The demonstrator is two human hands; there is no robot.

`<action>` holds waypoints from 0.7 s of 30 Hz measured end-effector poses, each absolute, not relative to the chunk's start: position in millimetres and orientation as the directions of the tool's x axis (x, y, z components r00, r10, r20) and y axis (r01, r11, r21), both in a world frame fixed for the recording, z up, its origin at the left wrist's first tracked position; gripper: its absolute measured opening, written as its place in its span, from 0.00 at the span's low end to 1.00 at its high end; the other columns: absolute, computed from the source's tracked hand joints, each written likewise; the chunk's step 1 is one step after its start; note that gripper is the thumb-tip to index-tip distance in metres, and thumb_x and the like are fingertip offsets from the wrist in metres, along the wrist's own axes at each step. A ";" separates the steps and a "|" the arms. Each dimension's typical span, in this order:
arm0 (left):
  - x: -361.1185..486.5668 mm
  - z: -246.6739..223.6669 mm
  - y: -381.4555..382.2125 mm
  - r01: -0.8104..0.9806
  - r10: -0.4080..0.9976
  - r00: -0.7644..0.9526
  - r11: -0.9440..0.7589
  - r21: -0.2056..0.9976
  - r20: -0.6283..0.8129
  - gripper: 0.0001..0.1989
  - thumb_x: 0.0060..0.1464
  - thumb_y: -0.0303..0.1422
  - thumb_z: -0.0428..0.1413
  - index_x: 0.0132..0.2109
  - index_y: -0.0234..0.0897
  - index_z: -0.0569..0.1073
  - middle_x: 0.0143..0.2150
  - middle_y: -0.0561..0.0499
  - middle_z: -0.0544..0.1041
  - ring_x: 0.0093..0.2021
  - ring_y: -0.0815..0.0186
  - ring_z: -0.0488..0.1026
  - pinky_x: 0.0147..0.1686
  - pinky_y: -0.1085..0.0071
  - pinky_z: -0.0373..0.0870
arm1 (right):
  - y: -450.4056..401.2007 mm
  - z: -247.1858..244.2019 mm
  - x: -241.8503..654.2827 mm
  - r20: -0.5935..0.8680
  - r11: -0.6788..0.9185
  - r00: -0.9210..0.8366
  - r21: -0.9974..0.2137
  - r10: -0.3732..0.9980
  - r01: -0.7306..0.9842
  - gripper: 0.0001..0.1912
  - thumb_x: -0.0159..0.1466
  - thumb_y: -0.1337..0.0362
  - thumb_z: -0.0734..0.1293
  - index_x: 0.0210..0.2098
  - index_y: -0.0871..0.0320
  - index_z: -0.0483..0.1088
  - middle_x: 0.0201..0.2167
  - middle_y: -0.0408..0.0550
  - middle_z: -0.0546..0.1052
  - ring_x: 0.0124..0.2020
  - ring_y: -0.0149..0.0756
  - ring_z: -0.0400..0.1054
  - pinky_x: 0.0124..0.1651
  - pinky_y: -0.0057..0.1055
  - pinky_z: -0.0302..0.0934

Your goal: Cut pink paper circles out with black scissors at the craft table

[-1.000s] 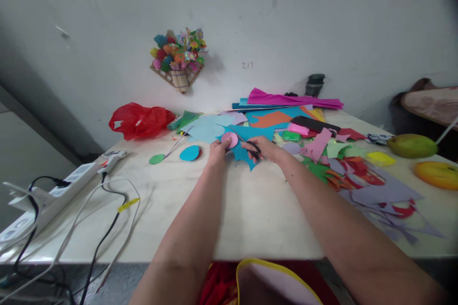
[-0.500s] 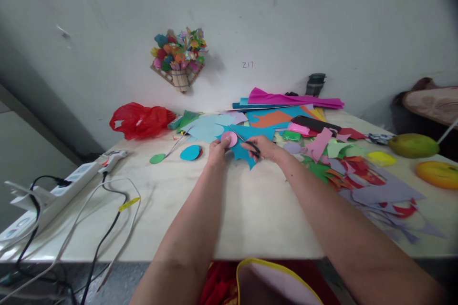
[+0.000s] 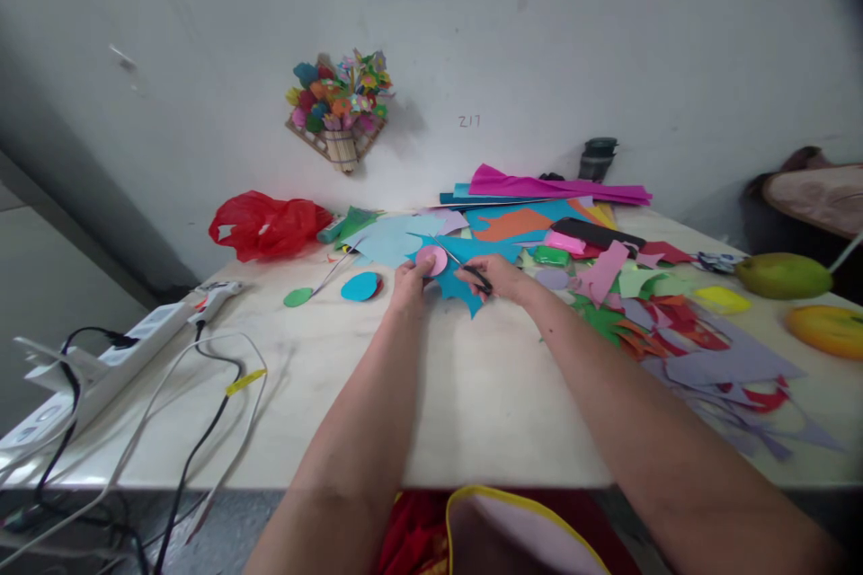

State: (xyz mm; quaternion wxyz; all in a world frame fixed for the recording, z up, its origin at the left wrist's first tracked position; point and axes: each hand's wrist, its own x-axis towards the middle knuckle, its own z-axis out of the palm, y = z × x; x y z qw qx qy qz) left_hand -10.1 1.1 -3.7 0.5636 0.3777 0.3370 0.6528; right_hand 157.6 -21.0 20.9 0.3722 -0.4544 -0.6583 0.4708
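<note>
My left hand [image 3: 409, 281] pinches a pink paper circle [image 3: 432, 260] against a jagged blue paper sheet [image 3: 462, 295], thumb on top. In my right hand [image 3: 497, 277] is a pair of scissors [image 3: 477, 278] with black handles. Their blades point up and left, close to the circle's right edge; whether they touch the blue sheet I cannot tell. Left of my hands lie a blue paper round [image 3: 360, 287], with a bit of red showing beneath it, and a green paper circle [image 3: 298, 297]. Behind my hands a pale blue sheet [image 3: 387, 239] lies flat.
Paper scraps [image 3: 680, 332] cover the table's right side, near a green mango-like fruit [image 3: 783, 276] and an orange one [image 3: 826, 330]. A red plastic bag [image 3: 266, 226] sits back left. A power strip [image 3: 111, 368] and cables [image 3: 222, 404] run along the left edge. Rolled magenta paper [image 3: 559, 188] lies by the wall.
Hardly anything differs. The view has shifted very slightly, and the scissors' handles look a little closer together. Both hands keep their places at the pink circle.
</note>
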 end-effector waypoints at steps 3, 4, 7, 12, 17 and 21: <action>-11.0 -3.3 1.8 -0.483 0.990 -0.071 -0.138 0.865 0.119 0.15 0.33 0.33 0.67 0.22 0.35 0.66 0.20 0.53 0.69 0.22 0.71 0.67 0.25 0.73 0.65 | -18.8 19.3 160.3 0.067 0.154 -0.326 -0.956 0.943 0.248 0.13 0.52 0.57 0.71 0.25 0.59 0.68 0.13 0.38 0.68 0.11 0.24 0.58 0.15 0.23 0.52; -11.3 -3.0 1.9 -0.484 0.991 -0.066 -0.134 0.865 0.117 0.15 0.33 0.33 0.67 0.23 0.35 0.67 0.21 0.53 0.70 0.22 0.71 0.67 0.25 0.73 0.66 | -18.2 19.1 161.3 0.073 0.163 -0.334 -0.955 0.940 0.248 0.13 0.52 0.57 0.72 0.25 0.59 0.68 0.13 0.38 0.68 0.11 0.24 0.58 0.15 0.23 0.52; -11.9 -1.6 1.2 -0.490 0.993 -0.035 -0.114 0.864 0.111 0.14 0.34 0.32 0.67 0.24 0.34 0.69 0.22 0.52 0.72 0.23 0.69 0.69 0.26 0.72 0.66 | -17.8 19.8 163.9 0.092 0.188 -0.351 -0.950 0.932 0.248 0.13 0.52 0.56 0.72 0.26 0.59 0.69 0.13 0.38 0.68 0.11 0.24 0.58 0.15 0.23 0.52; -11.7 1.7 -1.9 -0.510 0.995 -0.007 -0.090 0.856 0.101 0.12 0.36 0.30 0.66 0.23 0.34 0.69 0.22 0.50 0.72 0.23 0.69 0.69 0.26 0.71 0.66 | -18.0 20.8 164.7 0.112 0.209 -0.337 -0.941 0.935 0.267 0.12 0.50 0.58 0.74 0.24 0.58 0.70 0.13 0.38 0.67 0.13 0.25 0.58 0.15 0.23 0.53; -11.2 4.3 -3.2 -0.508 0.997 -0.003 -0.073 0.858 0.083 0.11 0.35 0.30 0.66 0.23 0.34 0.69 0.22 0.51 0.72 0.23 0.69 0.69 0.25 0.73 0.65 | -17.2 21.7 166.9 0.090 0.176 -0.302 -0.946 0.949 0.273 0.08 0.52 0.62 0.72 0.28 0.59 0.71 0.13 0.39 0.67 0.15 0.27 0.60 0.16 0.24 0.54; -11.7 4.3 -2.7 -0.494 0.997 -0.011 -0.072 0.867 0.077 0.11 0.36 0.30 0.65 0.23 0.34 0.69 0.21 0.52 0.71 0.22 0.70 0.68 0.25 0.73 0.65 | -19.2 25.5 168.5 0.093 0.181 -0.314 -0.948 0.945 0.263 0.09 0.52 0.61 0.72 0.28 0.59 0.72 0.13 0.38 0.67 0.15 0.27 0.61 0.16 0.24 0.55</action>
